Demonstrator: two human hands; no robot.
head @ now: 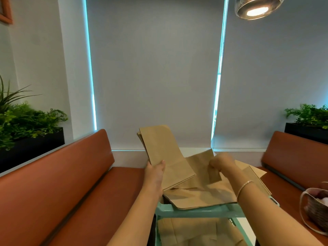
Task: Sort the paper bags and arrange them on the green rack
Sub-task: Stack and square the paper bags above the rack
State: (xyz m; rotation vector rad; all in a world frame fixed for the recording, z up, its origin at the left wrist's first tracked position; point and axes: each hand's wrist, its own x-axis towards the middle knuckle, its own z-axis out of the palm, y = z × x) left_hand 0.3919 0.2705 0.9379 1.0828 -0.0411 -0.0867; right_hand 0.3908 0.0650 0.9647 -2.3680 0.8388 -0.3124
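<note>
Left hand gripping a flat stack of paper bags, lifted above the green rack. Right hand, blurred, pinching a small bag over the loose pile. Light, floppy, crease-prone: best held by folded edges.

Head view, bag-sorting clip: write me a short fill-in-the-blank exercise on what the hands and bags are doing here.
1. The left hand holds up a small stack of paper bags by its ____ edge.
2. The right hand pinches a bag from the loose pile lying on the ____ rack.
3. The bracelet is on the ____ wrist.

Missing words: lower; green; right
</note>
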